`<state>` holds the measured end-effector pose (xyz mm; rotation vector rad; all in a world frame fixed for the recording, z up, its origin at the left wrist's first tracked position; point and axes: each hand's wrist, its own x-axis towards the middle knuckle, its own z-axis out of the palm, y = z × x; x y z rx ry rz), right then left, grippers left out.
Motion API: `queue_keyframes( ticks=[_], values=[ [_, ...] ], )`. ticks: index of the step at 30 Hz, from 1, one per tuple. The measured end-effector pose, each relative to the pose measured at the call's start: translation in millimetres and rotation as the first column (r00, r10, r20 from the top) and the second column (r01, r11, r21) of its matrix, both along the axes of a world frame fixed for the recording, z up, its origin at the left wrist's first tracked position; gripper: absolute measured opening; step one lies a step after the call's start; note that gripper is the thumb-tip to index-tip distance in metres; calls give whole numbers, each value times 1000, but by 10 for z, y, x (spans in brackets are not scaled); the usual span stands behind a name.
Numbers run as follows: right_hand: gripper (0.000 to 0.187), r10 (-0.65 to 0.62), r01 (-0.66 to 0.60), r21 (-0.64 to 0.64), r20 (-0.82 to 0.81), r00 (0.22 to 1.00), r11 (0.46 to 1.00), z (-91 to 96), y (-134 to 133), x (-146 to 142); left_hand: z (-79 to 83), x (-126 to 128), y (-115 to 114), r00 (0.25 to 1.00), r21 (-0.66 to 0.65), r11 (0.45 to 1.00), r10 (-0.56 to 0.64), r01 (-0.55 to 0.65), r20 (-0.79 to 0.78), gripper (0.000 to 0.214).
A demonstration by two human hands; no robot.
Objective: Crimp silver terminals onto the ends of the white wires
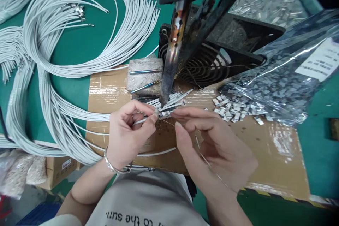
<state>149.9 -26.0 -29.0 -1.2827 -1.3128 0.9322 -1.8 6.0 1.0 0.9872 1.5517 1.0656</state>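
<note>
My left hand (127, 132) pinches the end of a white wire (140, 121) with a small metal terminal (165, 114) on its tip, just under the point of a fixed soldering iron (172, 53). My right hand (212, 144) is closed on a thin strand of solder wire (203, 157) that runs up to the terminal. Several more white wire ends (174, 99) lie fanned out beside the iron's tip. Both hands rest over a taped cardboard sheet (278, 148).
Bundles of white wires (79, 42) loop across the green table at left. A black fan (212, 63) sits behind the iron. A plastic bag of metal terminals (278, 84) spills loose pieces (230, 109) at right. A grey block (144, 77) holds spare tips.
</note>
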Motion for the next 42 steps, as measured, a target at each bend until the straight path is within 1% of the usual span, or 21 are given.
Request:
queue_keyframes(
  ticks=[5,9,16,20,28,37,42],
  values=[
    [25,-13,10,-42,-83,996,999,12,0,-37,-2,8,31,1000,16,1000,7,-7,7,11],
    [25,-30,23,-63,-119,992,998,2,-8,-41,3,15,50,999,23,1000,16,-17,36,13],
    [23,-59,43,-79,-211,976,996,12,35,-76,5,10,73,997,16,999,37,-38,72,14],
    [20,-68,53,-78,-197,978,996,29,60,-71,17,13,91,996,33,999,28,-31,90,14],
    [19,-43,45,11,-170,985,999,41,99,-53,3,17,101,992,53,997,42,-48,119,16],
    [22,-54,60,24,-188,981,998,46,100,-66,7,16,101,989,82,996,30,-43,145,20],
    [21,-56,59,10,-180,982,998,54,91,-69,9,2,78,990,92,995,29,-42,139,19]
  ],
)
